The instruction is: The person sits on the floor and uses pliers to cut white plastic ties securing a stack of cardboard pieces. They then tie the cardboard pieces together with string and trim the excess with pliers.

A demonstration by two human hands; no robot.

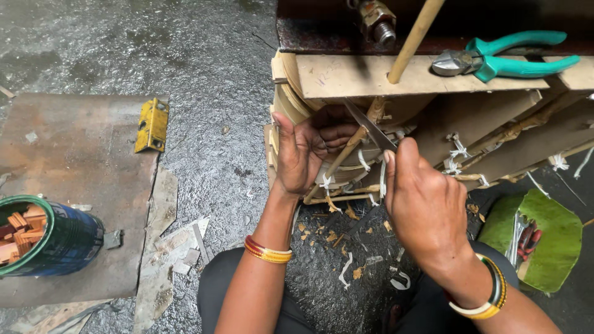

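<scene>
My left hand (304,151) grips a thin wooden stick (344,155) against a bundle of wooden slats and sticks tied with white string (459,148). My right hand (421,204) is closed around a knife handle; its dark blade (370,127) points up and left, and its edge rests on the stick by my left fingers. Both wrists carry bangles. Wood shavings and bits of string (337,238) lie on the ground under the hands.
Teal-handled pliers (504,59) rest on a wooden board (346,77) above, with a long wooden rod (413,40) leaning across it. A blue can of wood pieces (46,238) stands at left on a rusty sheet. A yellow hinge (152,125) lies nearby. A green leaf (547,241) with tools lies at right.
</scene>
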